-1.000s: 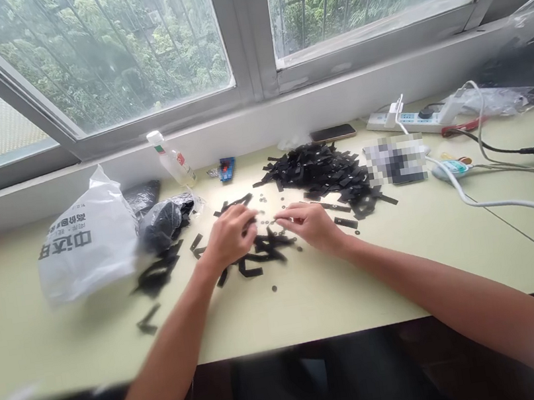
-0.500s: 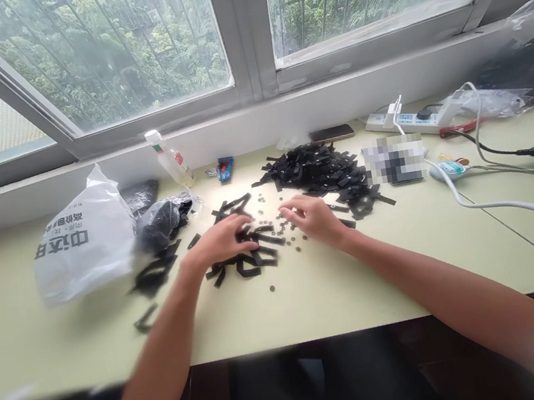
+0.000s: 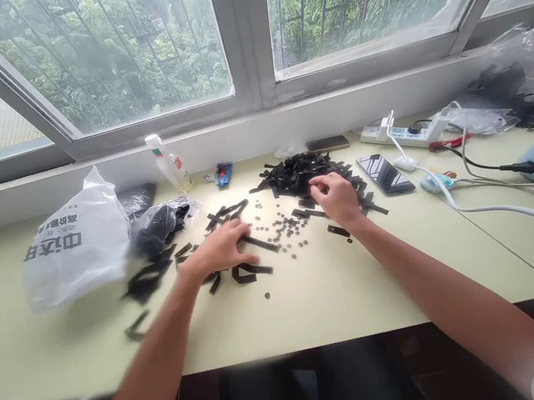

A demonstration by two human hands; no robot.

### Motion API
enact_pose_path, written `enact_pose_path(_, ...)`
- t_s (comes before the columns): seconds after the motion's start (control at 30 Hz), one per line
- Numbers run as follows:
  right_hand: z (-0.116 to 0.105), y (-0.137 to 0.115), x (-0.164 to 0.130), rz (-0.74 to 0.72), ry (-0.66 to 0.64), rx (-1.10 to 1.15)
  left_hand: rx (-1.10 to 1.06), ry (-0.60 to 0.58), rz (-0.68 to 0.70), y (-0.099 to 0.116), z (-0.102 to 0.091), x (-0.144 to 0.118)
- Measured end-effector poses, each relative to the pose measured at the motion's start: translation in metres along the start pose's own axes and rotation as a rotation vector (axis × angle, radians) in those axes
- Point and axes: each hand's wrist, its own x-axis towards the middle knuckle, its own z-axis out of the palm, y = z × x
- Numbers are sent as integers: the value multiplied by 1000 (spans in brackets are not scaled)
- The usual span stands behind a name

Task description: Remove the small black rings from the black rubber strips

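The left hand (image 3: 222, 250) lay flat, fingers spread, on one scatter of black strips (image 3: 244, 267). The right hand (image 3: 337, 196) pinched into one strip pile (image 3: 300, 171). Many small washers (image 3: 287, 227) lay between. Two phones (image 3: 386, 173) rested beyond.

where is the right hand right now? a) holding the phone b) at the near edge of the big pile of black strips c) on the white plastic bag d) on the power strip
b, the right hand rests with its fingers at the near edge of the big pile of black strips, apart from the phone.
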Motion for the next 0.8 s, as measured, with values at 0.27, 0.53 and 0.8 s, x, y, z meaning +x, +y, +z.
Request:
enact_pose_path(0.27, 4, 31, 10, -8, -91, -392, 14, 38, 46, -3, -1, -1)
enact_pose_path(0.53, 3, 40, 14, -32, 11, -305, 105, 338, 246, 19, 27, 12)
enact_pose_path(0.8, 5, -18, -14, -437, -109, -6, -298, 515, 103, 46, 32, 14)
